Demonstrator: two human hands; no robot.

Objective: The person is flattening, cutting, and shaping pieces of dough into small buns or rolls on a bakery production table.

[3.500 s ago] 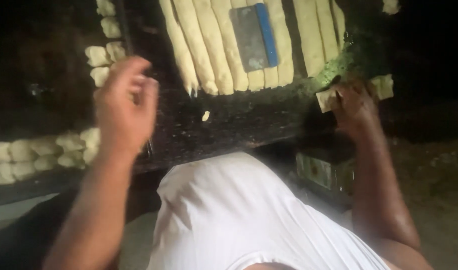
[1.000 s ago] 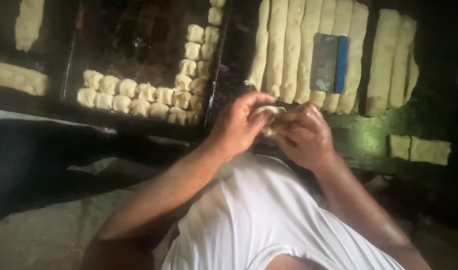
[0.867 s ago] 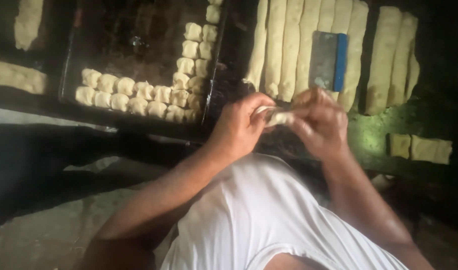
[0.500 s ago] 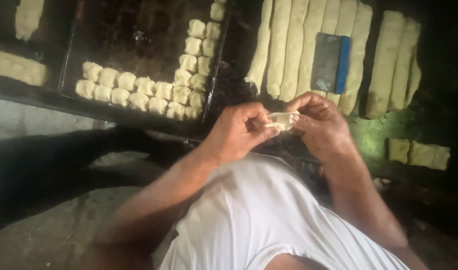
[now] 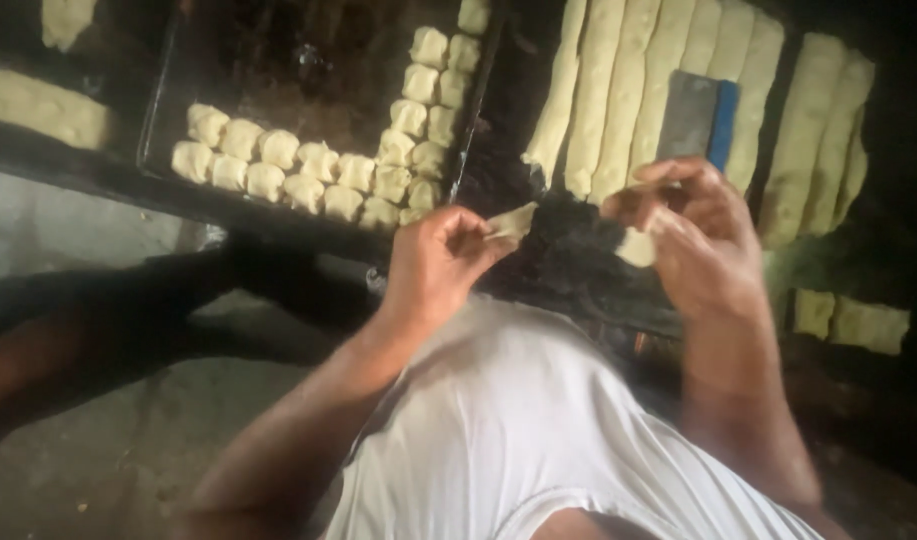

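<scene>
Two pieces: one per hand, apart, above the dark board (image 5: pixel 578 270).
Left hand (image 5: pixel 433 265): pinches dough flap (image 5: pixel 510 221), pointing right.
Right hand (image 5: pixel 703 240): closed on dough lump (image 5: pixel 636 248).
Tray (image 5: pixel 158 110): up-left, nearer left hand.
Dough strips (image 5: pixel 618 90): long axis running away.

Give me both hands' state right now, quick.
Left hand: closed, pinching a small piece of dough at its fingertips.
Right hand: curled around another dough piece; blurred, so the grip itself is unclear.
</scene>
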